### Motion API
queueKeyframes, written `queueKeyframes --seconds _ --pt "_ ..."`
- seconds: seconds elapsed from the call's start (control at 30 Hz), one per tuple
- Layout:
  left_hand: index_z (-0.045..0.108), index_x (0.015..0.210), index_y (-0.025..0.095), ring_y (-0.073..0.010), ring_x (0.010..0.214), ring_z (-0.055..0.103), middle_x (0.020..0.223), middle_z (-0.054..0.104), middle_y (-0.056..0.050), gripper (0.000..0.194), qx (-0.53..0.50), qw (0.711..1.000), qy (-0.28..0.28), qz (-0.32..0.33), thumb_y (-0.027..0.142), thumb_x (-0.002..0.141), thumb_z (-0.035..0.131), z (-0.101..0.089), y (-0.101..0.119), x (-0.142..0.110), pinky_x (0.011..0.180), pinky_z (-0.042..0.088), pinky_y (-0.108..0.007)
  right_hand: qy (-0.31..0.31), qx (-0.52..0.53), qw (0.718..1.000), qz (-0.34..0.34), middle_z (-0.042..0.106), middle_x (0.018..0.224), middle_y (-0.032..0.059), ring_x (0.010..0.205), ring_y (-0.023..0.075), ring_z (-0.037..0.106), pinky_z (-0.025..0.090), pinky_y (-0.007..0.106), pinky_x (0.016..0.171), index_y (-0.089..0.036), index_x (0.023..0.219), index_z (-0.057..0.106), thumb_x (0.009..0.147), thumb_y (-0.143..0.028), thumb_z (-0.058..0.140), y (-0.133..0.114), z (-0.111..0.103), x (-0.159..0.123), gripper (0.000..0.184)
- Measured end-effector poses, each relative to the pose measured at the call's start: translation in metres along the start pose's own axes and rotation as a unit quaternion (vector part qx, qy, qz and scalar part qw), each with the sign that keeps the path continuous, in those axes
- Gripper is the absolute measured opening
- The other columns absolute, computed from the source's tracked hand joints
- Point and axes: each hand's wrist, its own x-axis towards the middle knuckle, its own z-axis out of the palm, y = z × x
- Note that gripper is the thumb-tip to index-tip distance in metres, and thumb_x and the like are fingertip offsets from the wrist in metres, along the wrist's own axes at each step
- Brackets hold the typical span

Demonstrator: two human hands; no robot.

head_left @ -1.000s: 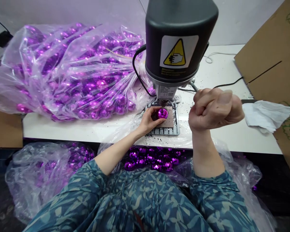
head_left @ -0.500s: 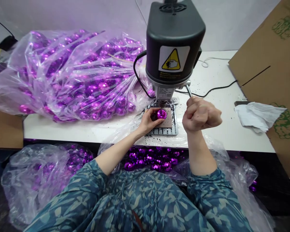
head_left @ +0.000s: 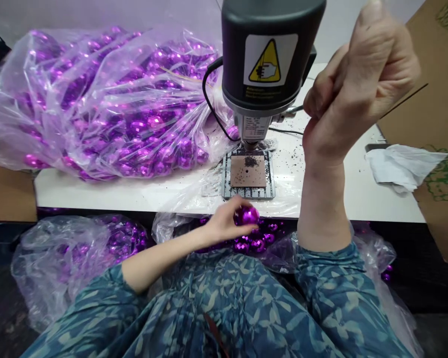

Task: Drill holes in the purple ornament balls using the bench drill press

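Between the thumb and fingers of my left hand (head_left: pixel 227 220) is a shiny purple ball (head_left: pixel 250 216), held over the table's front edge above many similar balls (head_left: pixel 259 243) in an open plastic bag. My right hand (head_left: pixel 362 84) is raised and closed around the lever (head_left: pixel 295 109) of a black drill press (head_left: pixel 272 64); the lever's end is hidden in my fist. Under the drill, a brown board (head_left: pixel 248 171) with a small hole lies on the slotted metal base (head_left: pixel 227 184). Dark shavings (head_left: pixel 251 161) are scattered on the board.
A large clear bag of purple balls (head_left: pixel 134 109) covers the left of the white table (head_left: pixel 134 195). Another plastic bag (head_left: pixel 59 268) hangs at lower left. Crumpled white paper (head_left: pixel 405 166) lies at right by a cardboard box (head_left: pixel 433 124). A black cable (head_left: pixel 212 107) runs beside the drill.
My left hand has drawn the purple ball off the board, toward me and past the table's edge. My right hand has risen with the lever. The bare board with its hole now shows.
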Motion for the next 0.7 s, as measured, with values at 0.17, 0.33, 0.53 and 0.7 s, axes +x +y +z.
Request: queueKeyframes --seconds 0.17,0.33,0.53,0.7 --pt "0.059 0.133 0.019 -0.0295 0.112 0.068 0.137 0.064 -0.02 0.04 0.24 0.945 -0.142 0.173 0.039 0.098 0.063 0.045 -0.022 -0.045 0.089 0.059 -0.043 0.008 -0.003 1.0 0.0 0.019 0.043 -0.0109 0.033 0.0022 0.028 0.016 0.023 0.04 -0.021 0.057 0.035 0.075 -0.052 0.065 -0.002 0.0 -0.002 0.047" --pt "0.063 0.112 0.023 -0.0215 0.11 0.071 0.112 0.074 -0.007 0.025 0.134 0.936 0.19 0.263 0.009 0.096 0.051 0.005 -0.048 0.006 0.088 0.061 -0.039 -0.009 -0.011 1.0 -0.007 0.023 0.044 -0.0101 0.034 0.0026 0.029 0.018 0.024 0.04 -0.02 0.056 0.036 0.083 -0.046 0.065 -0.003 -0.004 -0.002 0.047" --pt "0.06 0.078 0.019 -0.0155 0.081 0.066 0.078 0.067 -0.001 0.024 -0.036 0.904 0.423 -0.051 -0.001 0.082 0.049 -0.104 -0.088 0.144 0.082 0.055 -0.031 0.001 -0.034 0.999 -0.011 0.024 0.043 -0.0097 0.036 0.0005 0.031 0.027 0.021 0.044 -0.018 0.054 0.039 0.09 -0.04 0.061 -0.003 -0.008 -0.006 0.047" --pt "0.064 0.078 0.018 -0.0179 0.082 0.064 0.078 0.067 -0.001 0.024 -0.088 0.955 0.267 -0.098 -0.002 0.067 0.071 -0.116 -0.118 0.213 0.086 0.053 -0.033 0.004 -0.053 0.999 0.004 0.028 0.043 -0.0093 0.038 -0.0025 0.034 0.028 0.018 0.045 -0.017 0.053 0.039 0.092 -0.035 0.057 -0.006 -0.008 -0.007 0.047"
